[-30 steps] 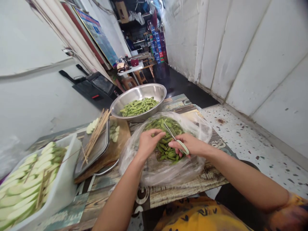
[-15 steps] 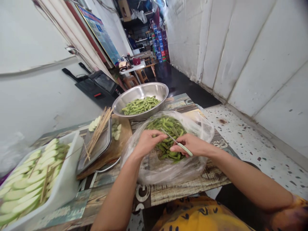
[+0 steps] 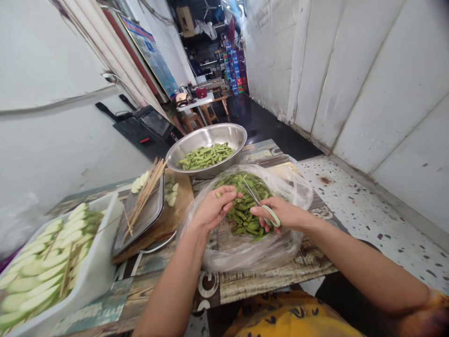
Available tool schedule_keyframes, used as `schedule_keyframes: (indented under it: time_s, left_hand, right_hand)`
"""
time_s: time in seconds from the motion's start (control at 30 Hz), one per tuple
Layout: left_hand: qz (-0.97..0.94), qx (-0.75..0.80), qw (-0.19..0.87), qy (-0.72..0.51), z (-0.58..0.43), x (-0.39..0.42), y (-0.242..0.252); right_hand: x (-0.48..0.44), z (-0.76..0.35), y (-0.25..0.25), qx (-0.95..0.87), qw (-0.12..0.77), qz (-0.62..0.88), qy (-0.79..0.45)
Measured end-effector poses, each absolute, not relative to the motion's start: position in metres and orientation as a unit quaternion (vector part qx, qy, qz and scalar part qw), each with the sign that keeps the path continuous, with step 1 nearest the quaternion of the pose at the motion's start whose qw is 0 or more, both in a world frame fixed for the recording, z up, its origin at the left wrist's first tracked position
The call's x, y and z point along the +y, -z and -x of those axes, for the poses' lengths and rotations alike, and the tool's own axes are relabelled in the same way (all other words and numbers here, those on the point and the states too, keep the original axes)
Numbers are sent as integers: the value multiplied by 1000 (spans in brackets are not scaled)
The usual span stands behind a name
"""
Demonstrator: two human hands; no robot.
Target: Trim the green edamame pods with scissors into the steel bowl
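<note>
Near the front edge of the tabletop (image 3: pixel 259 279), over green pods (image 3: pixel 250 227) in a translucent bag (image 3: pixel 242 262), the right hand (image 3: pixel 280 213) grips scissors (image 3: pixel 258 202); the left hand (image 3: pixel 214 207), curled, seemingly pinches a single pod (image 3: pixel 218 194).

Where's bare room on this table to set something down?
Tabletop looks bare at the front, between the white tub and left forearm, and at the far right corner, bordered by steel bowl and plastic bag. It's crowded beside the tub: metal tray, wooden skewers and cutting board overlap there.
</note>
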State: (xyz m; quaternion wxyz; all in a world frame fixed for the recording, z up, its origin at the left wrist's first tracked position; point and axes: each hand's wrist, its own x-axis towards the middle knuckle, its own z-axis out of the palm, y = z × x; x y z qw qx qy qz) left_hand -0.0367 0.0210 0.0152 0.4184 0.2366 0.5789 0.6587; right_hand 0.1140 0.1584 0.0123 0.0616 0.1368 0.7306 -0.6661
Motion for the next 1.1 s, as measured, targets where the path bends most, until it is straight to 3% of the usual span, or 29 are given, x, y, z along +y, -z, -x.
schedule_keyframes:
  time_s: [0.17, 0.63, 0.87, 0.97, 1.1]
  left_hand:
    - [-229, 600, 345, -685, 24, 30, -12]
    - [-240, 605, 417, -634, 22, 28, -14]
    - [-149, 520, 421, -728, 46, 24, -17]
    - [-188, 633, 287, -694, 52, 25, -7]
    - [-406, 788, 57, -459, 55, 31, 15]
  right_hand:
    - [156, -117, -19, 741, 71, -125, 656]
    - [156, -116, -4, 791, 18, -137, 595]
    - [157, -114, -15, 744, -7, -179, 644]
    - [156, -113, -15, 739, -5, -181, 649]
    - [156, -113, -12, 739, -3, -169, 653]
